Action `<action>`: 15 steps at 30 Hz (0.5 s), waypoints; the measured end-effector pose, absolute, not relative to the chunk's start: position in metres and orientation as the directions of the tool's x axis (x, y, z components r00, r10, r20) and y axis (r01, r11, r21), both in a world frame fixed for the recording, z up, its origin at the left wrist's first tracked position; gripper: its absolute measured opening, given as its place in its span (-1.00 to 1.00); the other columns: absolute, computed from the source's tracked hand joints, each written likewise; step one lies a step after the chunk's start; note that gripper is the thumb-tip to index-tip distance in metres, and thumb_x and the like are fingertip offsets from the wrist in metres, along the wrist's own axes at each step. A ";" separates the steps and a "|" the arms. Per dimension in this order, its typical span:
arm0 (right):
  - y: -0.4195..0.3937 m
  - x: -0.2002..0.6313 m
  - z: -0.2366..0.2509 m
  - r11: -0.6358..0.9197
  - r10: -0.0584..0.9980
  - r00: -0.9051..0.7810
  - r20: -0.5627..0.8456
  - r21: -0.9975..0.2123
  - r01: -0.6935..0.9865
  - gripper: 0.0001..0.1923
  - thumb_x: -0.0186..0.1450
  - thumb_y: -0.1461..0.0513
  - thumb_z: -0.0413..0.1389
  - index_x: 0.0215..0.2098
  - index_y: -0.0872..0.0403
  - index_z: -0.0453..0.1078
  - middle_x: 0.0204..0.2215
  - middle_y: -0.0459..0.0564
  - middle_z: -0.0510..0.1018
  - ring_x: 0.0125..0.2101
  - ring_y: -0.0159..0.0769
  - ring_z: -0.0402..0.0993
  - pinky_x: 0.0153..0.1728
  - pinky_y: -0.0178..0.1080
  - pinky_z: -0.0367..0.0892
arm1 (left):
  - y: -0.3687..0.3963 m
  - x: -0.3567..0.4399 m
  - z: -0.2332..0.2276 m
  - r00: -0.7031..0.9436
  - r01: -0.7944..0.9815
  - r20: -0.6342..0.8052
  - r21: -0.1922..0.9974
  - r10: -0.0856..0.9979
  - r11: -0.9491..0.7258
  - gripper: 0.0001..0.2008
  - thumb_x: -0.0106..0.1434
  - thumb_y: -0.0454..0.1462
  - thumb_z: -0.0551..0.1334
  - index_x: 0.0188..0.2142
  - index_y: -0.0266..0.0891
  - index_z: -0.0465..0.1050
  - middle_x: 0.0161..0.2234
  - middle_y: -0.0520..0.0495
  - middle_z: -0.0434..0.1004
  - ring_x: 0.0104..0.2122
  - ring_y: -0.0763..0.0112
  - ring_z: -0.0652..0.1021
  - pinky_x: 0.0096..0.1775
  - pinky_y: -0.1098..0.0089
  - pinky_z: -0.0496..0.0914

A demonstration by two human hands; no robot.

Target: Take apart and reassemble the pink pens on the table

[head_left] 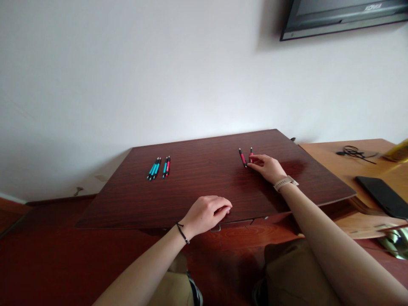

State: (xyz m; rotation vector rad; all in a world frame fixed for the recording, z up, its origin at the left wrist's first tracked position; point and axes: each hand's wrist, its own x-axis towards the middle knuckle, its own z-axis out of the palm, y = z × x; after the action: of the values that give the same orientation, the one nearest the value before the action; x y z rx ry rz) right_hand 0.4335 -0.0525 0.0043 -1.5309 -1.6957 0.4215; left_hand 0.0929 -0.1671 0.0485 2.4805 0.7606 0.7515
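white wall [159, 76], dark wooden table [197, 191], red floor [47, 259]

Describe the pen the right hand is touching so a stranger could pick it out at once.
Start at the dark wooden table against the white wall. Near its far right sit two pink pens with black tips, beside the right hand. The one meant is the pink pen partly hidden under the fingertips; its neighbour lies bare just to the left, and the teal pens lie far left.
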 end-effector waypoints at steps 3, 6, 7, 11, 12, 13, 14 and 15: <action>-0.051 0.438 0.003 0.272 0.931 -0.027 0.365 -0.639 0.720 -0.60 0.35 0.05 0.34 0.11 -0.03 0.64 -0.03 0.06 0.71 -0.21 -0.16 0.68 -0.04 -0.08 0.58 | -0.168 0.093 0.049 0.705 0.379 0.360 0.537 0.611 -0.754 -0.87 0.51 -0.32 0.23 -0.11 -0.16 0.59 -0.22 0.02 0.73 -0.24 0.40 0.69 -0.11 0.40 0.50; -0.048 0.443 0.003 0.309 0.915 -0.089 0.393 -0.541 0.782 -0.60 0.37 0.06 0.31 0.14 -0.03 0.63 -0.04 0.07 0.70 -0.17 -0.12 0.65 -0.01 -0.06 0.54 | -0.168 0.094 0.049 0.705 0.383 0.356 0.537 0.613 -0.752 -0.87 0.51 -0.31 0.23 -0.11 -0.17 0.59 -0.23 0.02 0.73 -0.25 0.40 0.69 -0.11 0.40 0.50; -0.047 0.444 0.003 0.317 0.910 -0.105 0.401 -0.511 0.799 -0.60 0.37 0.07 0.30 0.14 -0.02 0.63 -0.03 0.08 0.70 -0.15 -0.09 0.64 0.01 -0.04 0.53 | -0.168 0.094 0.048 0.707 0.384 0.353 0.537 0.613 -0.751 -0.86 0.51 -0.31 0.23 -0.12 -0.17 0.60 -0.23 0.02 0.73 -0.25 0.40 0.69 -0.11 0.41 0.50; -0.041 0.449 0.000 0.299 0.910 -0.110 0.399 -0.450 0.842 -0.61 0.39 0.05 0.28 0.10 0.00 0.65 -0.04 0.12 0.66 -0.10 -0.03 0.60 0.07 0.00 0.49 | -0.168 0.095 0.048 0.716 0.384 0.340 0.536 0.609 -0.751 -0.85 0.51 -0.31 0.22 -0.11 -0.17 0.60 -0.23 0.02 0.73 -0.25 0.40 0.69 -0.12 0.41 0.50; -0.040 0.449 -0.001 0.288 0.914 -0.103 0.393 -0.447 0.847 -0.61 0.38 0.03 0.27 0.10 -0.01 0.66 -0.06 0.12 0.64 -0.11 -0.03 0.60 0.06 0.00 0.50 | -0.168 0.095 0.048 0.716 0.384 0.341 0.536 0.609 -0.752 -0.85 0.51 -0.31 0.22 -0.12 -0.17 0.60 -0.23 0.02 0.74 -0.25 0.40 0.69 -0.12 0.41 0.50; -0.039 0.450 -0.002 0.281 0.916 -0.100 0.389 -0.443 0.851 -0.61 0.39 0.02 0.27 0.09 -0.02 0.66 -0.06 0.12 0.63 -0.12 -0.03 0.59 0.06 0.01 0.50 | -0.169 0.095 0.048 0.714 0.383 0.344 0.537 0.610 -0.752 -0.85 0.51 -0.31 0.22 -0.12 -0.17 0.60 -0.23 0.02 0.74 -0.25 0.39 0.69 -0.12 0.41 0.50; -0.038 0.451 -0.003 0.280 0.916 -0.101 0.388 -0.438 0.854 -0.61 0.39 0.01 0.27 0.09 -0.04 0.67 -0.07 0.12 0.62 -0.11 -0.02 0.58 0.08 0.02 0.49 | -0.169 0.095 0.048 0.713 0.382 0.347 0.536 0.609 -0.753 -0.85 0.51 -0.31 0.22 -0.12 -0.17 0.60 -0.22 0.01 0.74 -0.25 0.39 0.69 -0.12 0.41 0.50; -0.037 0.452 -0.004 0.283 0.914 -0.104 0.391 -0.433 0.856 -0.62 0.39 0.00 0.26 0.08 -0.05 0.68 -0.07 0.12 0.62 -0.09 -0.01 0.57 0.11 0.04 0.47 | -0.169 0.095 0.049 0.711 0.383 0.350 0.534 0.609 -0.754 -0.85 0.51 -0.31 0.22 -0.12 -0.17 0.60 -0.23 0.01 0.74 -0.25 0.39 0.69 -0.12 0.41 0.50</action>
State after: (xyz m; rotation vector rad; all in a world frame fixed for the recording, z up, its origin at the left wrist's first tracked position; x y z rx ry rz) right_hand 0.4519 -0.0372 -0.0044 -1.5827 -1.9661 0.1279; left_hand 0.0952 -0.1690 0.0486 2.4908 0.7640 0.7241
